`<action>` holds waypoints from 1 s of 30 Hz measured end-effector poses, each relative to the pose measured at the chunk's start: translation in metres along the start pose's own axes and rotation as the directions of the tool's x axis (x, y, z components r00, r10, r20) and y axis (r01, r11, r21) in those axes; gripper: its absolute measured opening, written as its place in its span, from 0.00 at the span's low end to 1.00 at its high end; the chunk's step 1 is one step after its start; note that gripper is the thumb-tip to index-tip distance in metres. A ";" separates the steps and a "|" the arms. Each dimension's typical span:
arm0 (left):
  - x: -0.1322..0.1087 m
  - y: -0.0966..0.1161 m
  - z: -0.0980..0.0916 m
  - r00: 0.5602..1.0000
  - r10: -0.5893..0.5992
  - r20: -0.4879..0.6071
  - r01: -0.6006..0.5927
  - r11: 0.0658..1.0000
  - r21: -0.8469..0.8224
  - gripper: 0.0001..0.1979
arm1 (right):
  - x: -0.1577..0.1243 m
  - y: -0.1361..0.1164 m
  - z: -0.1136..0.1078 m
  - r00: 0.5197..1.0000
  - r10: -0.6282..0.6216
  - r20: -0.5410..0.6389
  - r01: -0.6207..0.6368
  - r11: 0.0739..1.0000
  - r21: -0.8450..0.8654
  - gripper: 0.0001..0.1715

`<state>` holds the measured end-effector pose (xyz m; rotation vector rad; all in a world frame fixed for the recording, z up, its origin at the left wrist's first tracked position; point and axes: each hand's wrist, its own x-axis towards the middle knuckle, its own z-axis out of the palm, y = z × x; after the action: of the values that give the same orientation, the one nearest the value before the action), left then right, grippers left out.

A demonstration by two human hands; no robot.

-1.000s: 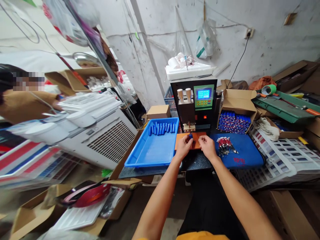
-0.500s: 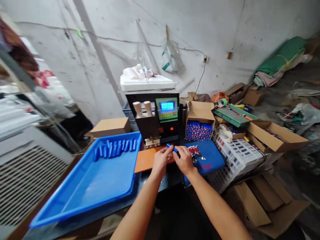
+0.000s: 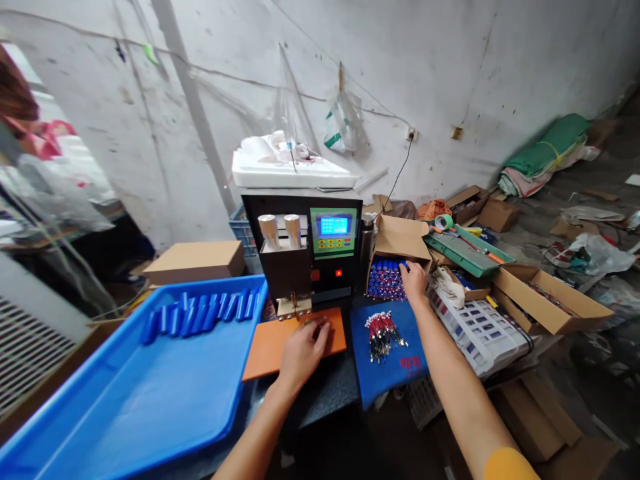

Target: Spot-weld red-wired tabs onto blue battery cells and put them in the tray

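My left hand (image 3: pixel 306 345) rests over the orange board (image 3: pixel 270 347) in front of the black machine (image 3: pixel 280 270); its fingers are bent, and whatever is under them is hidden. Out to the right, my right hand (image 3: pixel 414 279) reaches into the open cardboard box (image 3: pixel 403 237), its fingertips closed at a blue cell near the top right of the packed blue cells (image 3: pixel 384 277). Red and black wire leads (image 3: pixel 383 333) lie bunched on the blue cloth (image 3: pixel 360 373). A row of blue cells (image 3: pixel 200 315) stands in the blue tray (image 3: pixel 135 400) at left.
A closed cardboard box (image 3: pixel 195 261) sits behind the tray. White foam (image 3: pixel 290 170) lies on the machine. To the right are a white basket (image 3: pixel 480 337), a green case (image 3: pixel 465 250) and an open carton (image 3: pixel 555 300) with parts.
My hands have parted. My right hand has moved right and up to the box of cells; my left has dropped onto the orange board. The blue cell between them no longer shows there.
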<state>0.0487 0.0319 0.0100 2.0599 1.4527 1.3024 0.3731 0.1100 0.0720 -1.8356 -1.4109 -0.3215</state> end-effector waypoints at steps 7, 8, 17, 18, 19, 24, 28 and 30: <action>0.001 0.001 -0.001 0.998 -0.055 0.029 0.055 0.998 -0.007 0.19 | -0.002 0.012 0.010 0.987 -0.125 0.104 0.124 0.992 0.016 0.21; 0.002 0.001 -0.001 0.997 -0.069 0.034 0.069 0.998 -0.004 0.19 | -0.001 0.014 0.009 0.985 -0.136 0.106 0.133 0.990 0.035 0.22; 0.003 0.006 -0.005 0.986 -0.137 0.092 0.139 0.990 -0.018 0.22 | -0.018 0.007 -0.008 0.984 -0.174 0.024 0.167 0.971 0.172 0.22; 0.003 0.006 -0.004 0.985 -0.144 0.097 0.148 0.989 -0.027 0.22 | -0.028 0.008 -0.008 0.987 -0.154 0.045 0.143 0.971 0.191 0.21; 0.002 0.006 -0.004 0.983 -0.151 0.103 0.155 0.987 -0.037 0.22 | -0.039 0.010 -0.007 0.987 -0.122 0.109 0.098 0.975 0.202 0.20; 0.002 0.008 -0.004 0.977 -0.182 0.108 0.189 0.980 -0.055 0.22 | -0.084 0.024 0.005 0.834 0.103 0.542 -0.175 0.981 0.083 0.09; 0.002 0.009 -0.004 0.979 -0.177 0.100 0.181 0.983 -0.038 0.22 | -0.088 0.025 0.011 0.781 0.178 0.598 -0.236 0.971 0.020 0.12; 0.003 0.009 -0.003 0.980 -0.175 0.093 0.178 0.984 -0.026 0.21 | -0.086 0.022 0.013 0.772 0.183 0.609 -0.247 0.969 0.021 0.12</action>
<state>0.0517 0.0295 0.0188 1.8935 1.5229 1.1417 0.3592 0.0568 0.0011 -2.0872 -1.5594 0.5015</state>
